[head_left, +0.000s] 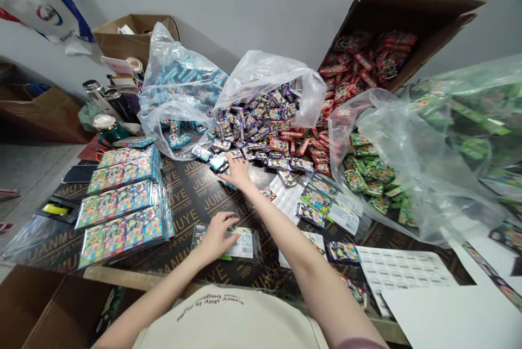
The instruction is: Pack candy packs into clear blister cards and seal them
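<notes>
My left hand (217,236) rests with fingers spread flat on a clear plastic packet with a white label (240,243) near the front edge of the dark plywood table (191,197). My right hand (236,170) reaches forward to the foot of the pile of small purple packets (256,120) that spills from a clear bag. Its fingers lie over a few loose blue and purple packets (216,161); whether it grips one is hidden.
Stacks of filled colourful display packs (122,202) lie at left. A bag of blue packets (179,82), red packets in a tipped carton (367,55), green packets in a large bag (371,175). White label sheets (403,270) at right. Open boxes at lower left.
</notes>
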`<state>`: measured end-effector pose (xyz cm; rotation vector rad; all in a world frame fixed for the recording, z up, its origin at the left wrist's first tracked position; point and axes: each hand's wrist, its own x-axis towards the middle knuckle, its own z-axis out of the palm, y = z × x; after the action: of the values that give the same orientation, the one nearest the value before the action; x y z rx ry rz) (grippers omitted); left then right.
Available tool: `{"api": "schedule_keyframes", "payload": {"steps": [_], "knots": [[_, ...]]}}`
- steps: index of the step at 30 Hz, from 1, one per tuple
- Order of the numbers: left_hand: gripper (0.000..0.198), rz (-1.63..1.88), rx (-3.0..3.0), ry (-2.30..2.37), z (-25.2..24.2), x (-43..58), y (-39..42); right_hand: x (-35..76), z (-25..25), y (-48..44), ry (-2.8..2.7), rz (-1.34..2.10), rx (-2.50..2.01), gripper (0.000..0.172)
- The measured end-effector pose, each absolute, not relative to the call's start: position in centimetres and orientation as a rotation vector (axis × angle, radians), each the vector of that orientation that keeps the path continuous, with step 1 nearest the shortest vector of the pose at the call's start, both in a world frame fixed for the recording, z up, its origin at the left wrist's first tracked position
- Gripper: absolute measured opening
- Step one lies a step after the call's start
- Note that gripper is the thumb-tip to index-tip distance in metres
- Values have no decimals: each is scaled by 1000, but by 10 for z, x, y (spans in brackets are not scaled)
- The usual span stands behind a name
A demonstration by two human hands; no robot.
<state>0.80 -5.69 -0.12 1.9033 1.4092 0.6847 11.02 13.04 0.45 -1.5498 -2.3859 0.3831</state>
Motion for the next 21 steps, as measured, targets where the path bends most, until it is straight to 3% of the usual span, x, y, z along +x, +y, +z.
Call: {"api": "schedule_keyframes", "payload": {"steps": [3,7,10,12,15,17,19,21], "knots": [[32,731,1859,1431,4,-3,-63,90,13,131,-2313,444,-1573,66],[30,927,1584,1520,13,-25,-55,107,24,117,-1706,1214,-1530,48],[49,1116,1201,1529,20,-30,-40,136,30,91,-1489,1648,-1424,35],[62,1206,967,1453,26,-25,-30,154,33,68,-1437,1811,-1378,35],[47,1158,763,1264,35,-11,-21,174,35,33,-1240,2046,-1262,39],[39,1104,630,1212,38,-2,-20,185,36,14,-1214,1937,-1266,43],[38,1098,475,1196,39,7,-22,192,37,-1,-1368,1518,-1344,48],[38,1088,351,1159,38,17,-26,196,37,-15,-1597,1047,-1363,67]]}}
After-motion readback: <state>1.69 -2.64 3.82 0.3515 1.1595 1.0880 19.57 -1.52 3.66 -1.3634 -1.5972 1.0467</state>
